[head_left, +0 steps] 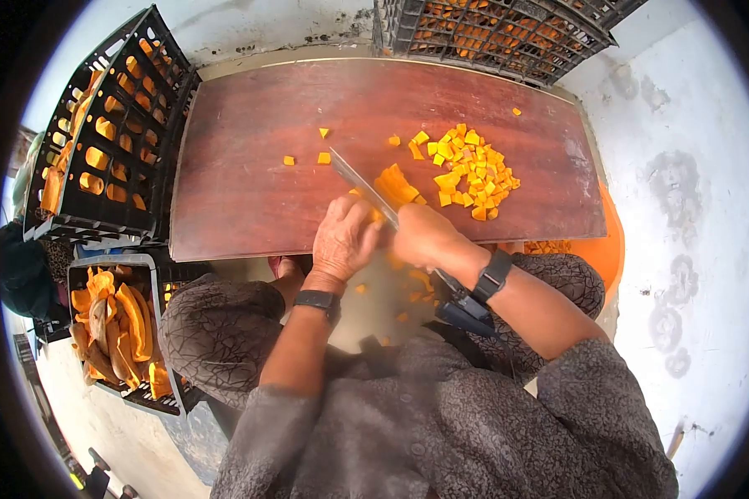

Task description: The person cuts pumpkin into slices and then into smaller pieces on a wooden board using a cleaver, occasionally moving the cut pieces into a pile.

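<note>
My right hand (429,241) is wrapped round the handle of a long knife (359,180), whose blade slants up and left over the near half of a red-brown board (250,183). My left hand (341,239) is curled close to the blade's left side, its fingers pressed on a piece of pumpkin (376,214) that is mostly hidden. Just right of the blade lies a larger orange pumpkin chunk (397,185). A heap of diced pumpkin (478,173) sits farther right, and a few loose cubes (324,158) lie beyond the blade tip.
A black crate (112,150) of pumpkin pieces stands at the board's left, with a lower crate (154,291) of pumpkin strips (125,328) before it. Another filled crate (491,37) is at the back. An orange basin (614,241) shows under the right edge, beside a white wall (674,191).
</note>
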Demonstrator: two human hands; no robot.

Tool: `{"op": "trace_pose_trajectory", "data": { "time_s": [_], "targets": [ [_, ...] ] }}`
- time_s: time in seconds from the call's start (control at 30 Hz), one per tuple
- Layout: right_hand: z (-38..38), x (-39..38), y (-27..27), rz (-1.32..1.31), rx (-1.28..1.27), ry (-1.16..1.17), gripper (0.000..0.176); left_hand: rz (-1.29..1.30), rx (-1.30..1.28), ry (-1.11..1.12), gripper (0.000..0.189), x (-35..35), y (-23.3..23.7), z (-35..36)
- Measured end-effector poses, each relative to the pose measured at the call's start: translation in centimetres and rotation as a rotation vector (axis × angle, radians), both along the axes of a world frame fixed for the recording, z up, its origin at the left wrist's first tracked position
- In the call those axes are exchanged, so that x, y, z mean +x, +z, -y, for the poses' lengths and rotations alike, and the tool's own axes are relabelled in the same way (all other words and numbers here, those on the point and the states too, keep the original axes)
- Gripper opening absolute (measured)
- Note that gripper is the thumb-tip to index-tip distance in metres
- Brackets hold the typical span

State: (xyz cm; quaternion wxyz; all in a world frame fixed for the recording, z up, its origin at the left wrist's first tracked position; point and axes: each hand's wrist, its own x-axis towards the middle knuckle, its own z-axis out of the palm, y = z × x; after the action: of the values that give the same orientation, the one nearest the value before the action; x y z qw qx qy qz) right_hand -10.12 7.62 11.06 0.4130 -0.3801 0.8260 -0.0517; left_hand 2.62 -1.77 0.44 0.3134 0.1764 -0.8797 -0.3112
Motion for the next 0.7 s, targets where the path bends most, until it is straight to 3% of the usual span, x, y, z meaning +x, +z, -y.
{"op": "trace_pose_trajectory", "data": {
  "time_s": [0.6,0.7],
  "targets": [
    [2.5,0.2,0.8,-0.113,0.082,0.082,0.023,-0.007,-0.012,0.055,0.024,-0.5,-0.1,-0.1],
    [2.0,0.7,-0.3,-0.260,0.008,0.130,0.026,0.015,-0.045,0.066,0.023,-0.4,-0.1,-0.2]
  ]
}}
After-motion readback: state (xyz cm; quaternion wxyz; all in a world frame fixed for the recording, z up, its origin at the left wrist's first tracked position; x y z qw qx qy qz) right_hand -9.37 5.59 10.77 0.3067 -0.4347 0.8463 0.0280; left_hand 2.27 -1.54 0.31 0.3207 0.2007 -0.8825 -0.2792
